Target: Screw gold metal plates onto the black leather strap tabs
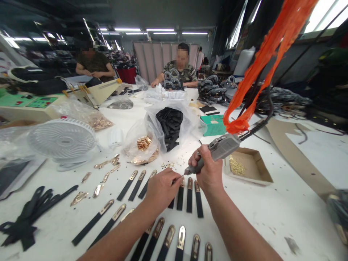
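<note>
My right hand [210,172] is wrapped around a grey electric screwdriver [227,145], whose tip points down and left. At that tip, my left hand [162,186] is closed in a pinch beside the row of straps. Whatever its fingertips hold is too small or hidden to make out. Short black straps with gold metal end plates lie in rows, among them one strap [189,197] just below the screwdriver and another [94,222] at the left. Several tiny screws [172,165] are scattered beyond my left hand. My forearms cover some of the straps.
A cardboard tray [261,159] holds small gold screws [236,166]. Behind are a bag of black straps [169,127], a bag of gold plates [144,144] and a green box [213,125]. A white fan [63,139] stands left. Orange strips [258,65] hang by the cable. Co-workers sit opposite.
</note>
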A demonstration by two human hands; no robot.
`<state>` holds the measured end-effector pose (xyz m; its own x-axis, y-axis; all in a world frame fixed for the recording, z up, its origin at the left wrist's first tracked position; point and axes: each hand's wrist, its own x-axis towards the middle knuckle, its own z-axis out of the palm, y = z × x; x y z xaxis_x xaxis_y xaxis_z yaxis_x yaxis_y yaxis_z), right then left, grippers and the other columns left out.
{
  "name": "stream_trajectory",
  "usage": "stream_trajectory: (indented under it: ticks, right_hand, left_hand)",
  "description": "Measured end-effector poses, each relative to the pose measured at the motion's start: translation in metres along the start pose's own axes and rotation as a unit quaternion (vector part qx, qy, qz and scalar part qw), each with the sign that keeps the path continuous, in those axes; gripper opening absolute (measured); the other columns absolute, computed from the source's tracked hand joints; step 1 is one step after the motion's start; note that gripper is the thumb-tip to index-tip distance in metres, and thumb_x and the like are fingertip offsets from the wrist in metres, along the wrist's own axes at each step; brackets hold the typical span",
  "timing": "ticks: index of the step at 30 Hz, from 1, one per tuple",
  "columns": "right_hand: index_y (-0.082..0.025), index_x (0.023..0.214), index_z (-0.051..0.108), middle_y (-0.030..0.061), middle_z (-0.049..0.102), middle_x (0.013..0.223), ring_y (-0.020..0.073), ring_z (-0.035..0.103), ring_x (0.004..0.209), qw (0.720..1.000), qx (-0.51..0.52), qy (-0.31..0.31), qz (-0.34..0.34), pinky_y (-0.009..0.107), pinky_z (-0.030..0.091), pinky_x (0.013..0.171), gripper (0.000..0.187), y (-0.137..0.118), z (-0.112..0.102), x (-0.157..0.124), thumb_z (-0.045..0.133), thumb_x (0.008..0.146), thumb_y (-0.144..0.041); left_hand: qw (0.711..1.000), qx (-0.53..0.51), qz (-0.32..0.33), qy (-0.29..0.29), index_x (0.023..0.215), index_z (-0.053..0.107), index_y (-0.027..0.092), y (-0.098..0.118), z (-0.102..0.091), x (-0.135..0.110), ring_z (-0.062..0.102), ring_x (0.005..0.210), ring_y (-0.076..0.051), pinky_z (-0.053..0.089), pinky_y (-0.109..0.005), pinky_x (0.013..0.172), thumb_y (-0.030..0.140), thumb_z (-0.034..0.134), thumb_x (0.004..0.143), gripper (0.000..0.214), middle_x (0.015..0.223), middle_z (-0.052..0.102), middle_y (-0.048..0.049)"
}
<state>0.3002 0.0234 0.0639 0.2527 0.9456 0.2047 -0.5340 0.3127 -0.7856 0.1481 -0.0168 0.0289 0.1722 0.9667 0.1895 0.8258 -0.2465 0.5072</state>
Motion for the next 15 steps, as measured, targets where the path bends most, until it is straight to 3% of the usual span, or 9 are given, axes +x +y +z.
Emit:
stream_trajectory:
  ticks: [15]
  right_hand:
    - [-0.023, 0.074, 0.053, -0.0072, 0.052, 0.052, 0.0124, 0.052, 0.043, 1.0, 0.006, 0.007, 0.013, 0.027, 0.051, 0.046, 0.045, 0.0024, 0.0004, 0.0001, 0.083, 0.084, -0.055]
  left_hand:
    - [0.999, -0.007, 0.027, 0.029, 0.092, 0.086, 0.028, -0.005, 0.0034, -0.0033, 0.071, 0.079, -0.016, 0.05, -0.029, 0.079, 0.031, 0.071, 0.101, 0.017, 0.085, 0.076, 0.0013]
